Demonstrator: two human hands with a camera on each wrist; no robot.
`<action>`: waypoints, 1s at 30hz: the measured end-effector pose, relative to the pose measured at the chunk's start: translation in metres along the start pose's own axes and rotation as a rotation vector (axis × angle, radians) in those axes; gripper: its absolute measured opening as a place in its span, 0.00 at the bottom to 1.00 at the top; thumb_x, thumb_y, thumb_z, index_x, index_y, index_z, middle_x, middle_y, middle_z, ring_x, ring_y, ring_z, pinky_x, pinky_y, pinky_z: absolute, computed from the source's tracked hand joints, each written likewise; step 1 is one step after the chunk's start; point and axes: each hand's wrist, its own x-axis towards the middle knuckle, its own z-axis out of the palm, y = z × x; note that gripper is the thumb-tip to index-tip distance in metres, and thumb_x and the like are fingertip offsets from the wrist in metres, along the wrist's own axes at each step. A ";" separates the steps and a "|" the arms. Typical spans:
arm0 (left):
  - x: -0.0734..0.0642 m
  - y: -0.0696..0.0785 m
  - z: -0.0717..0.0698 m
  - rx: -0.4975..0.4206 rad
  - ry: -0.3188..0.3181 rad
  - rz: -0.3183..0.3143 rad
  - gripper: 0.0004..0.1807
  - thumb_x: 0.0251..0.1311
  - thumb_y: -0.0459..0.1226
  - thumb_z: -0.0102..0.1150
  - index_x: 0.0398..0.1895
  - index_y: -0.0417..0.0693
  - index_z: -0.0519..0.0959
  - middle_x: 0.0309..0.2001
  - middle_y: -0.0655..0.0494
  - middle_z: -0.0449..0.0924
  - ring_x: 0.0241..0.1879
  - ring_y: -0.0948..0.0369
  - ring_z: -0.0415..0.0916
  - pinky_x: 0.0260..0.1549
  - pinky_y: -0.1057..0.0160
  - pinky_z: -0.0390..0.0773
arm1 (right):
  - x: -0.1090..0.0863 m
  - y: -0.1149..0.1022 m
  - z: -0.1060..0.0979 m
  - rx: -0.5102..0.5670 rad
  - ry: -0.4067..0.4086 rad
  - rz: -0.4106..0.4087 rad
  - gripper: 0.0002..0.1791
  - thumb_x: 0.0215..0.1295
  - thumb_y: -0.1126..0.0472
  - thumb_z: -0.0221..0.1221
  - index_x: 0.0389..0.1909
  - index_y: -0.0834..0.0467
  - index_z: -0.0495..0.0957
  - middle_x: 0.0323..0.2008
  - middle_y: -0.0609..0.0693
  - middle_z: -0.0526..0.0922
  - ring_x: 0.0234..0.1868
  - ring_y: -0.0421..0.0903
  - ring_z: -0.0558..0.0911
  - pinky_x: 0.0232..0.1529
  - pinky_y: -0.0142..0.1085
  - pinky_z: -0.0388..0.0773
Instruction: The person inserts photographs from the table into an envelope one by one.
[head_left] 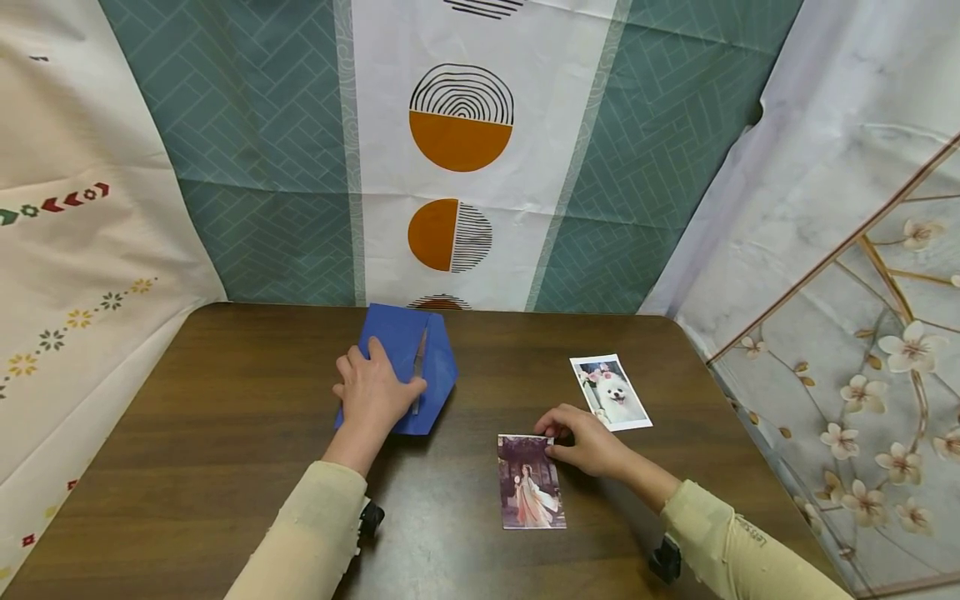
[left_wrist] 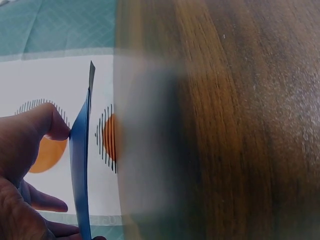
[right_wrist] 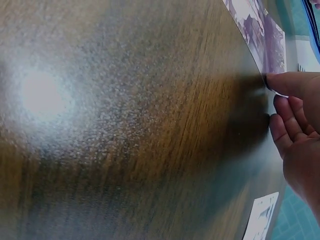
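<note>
Watching tabletop (head_left: 225,467): far side, left of centre, blue envelope (head_left: 442,367), gripped by left hand (head_left: 375,387); looks light, bendable. Nearer, rightward, photo print (head_left: 528,487), far-right corner pinched by right hand (head_left: 588,442); likely thin, slick, creasable, I'd keep to edges.

Patterned cloths (head_left: 262,150) enclose this booth's wooden table (head_left: 225,433).

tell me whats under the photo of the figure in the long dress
Wooden table shows around the photo, with the right hand at its corner; what lies directly beneath is covered.
</note>
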 end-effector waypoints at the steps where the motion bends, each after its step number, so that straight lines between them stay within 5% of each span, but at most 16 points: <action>1: 0.000 0.000 0.000 0.001 0.001 0.000 0.57 0.62 0.52 0.70 0.82 0.27 0.52 0.75 0.19 0.52 0.74 0.28 0.50 0.59 0.22 0.66 | 0.000 0.000 0.000 -0.002 0.001 -0.001 0.16 0.61 0.72 0.73 0.47 0.54 0.85 0.40 0.43 0.81 0.42 0.39 0.79 0.46 0.36 0.81; 20: 0.001 0.001 0.000 0.005 0.001 -0.007 0.58 0.61 0.52 0.71 0.82 0.28 0.52 0.75 0.20 0.52 0.74 0.28 0.50 0.59 0.22 0.66 | 0.002 0.000 0.000 0.041 0.002 0.022 0.13 0.63 0.71 0.72 0.45 0.56 0.85 0.37 0.43 0.84 0.39 0.38 0.82 0.43 0.37 0.83; 25: 0.001 0.001 0.000 0.008 -0.001 -0.008 0.58 0.62 0.52 0.71 0.82 0.28 0.52 0.75 0.20 0.52 0.74 0.28 0.50 0.59 0.22 0.66 | 0.007 0.000 -0.002 0.154 0.035 0.053 0.11 0.65 0.70 0.71 0.46 0.59 0.85 0.37 0.49 0.87 0.38 0.38 0.84 0.42 0.36 0.83; 30: 0.001 0.001 0.000 0.011 -0.004 -0.012 0.58 0.62 0.53 0.71 0.82 0.28 0.52 0.76 0.20 0.52 0.74 0.28 0.50 0.59 0.22 0.66 | 0.017 0.000 -0.009 0.376 0.041 0.146 0.15 0.66 0.71 0.70 0.52 0.70 0.83 0.39 0.57 0.88 0.38 0.40 0.86 0.41 0.34 0.85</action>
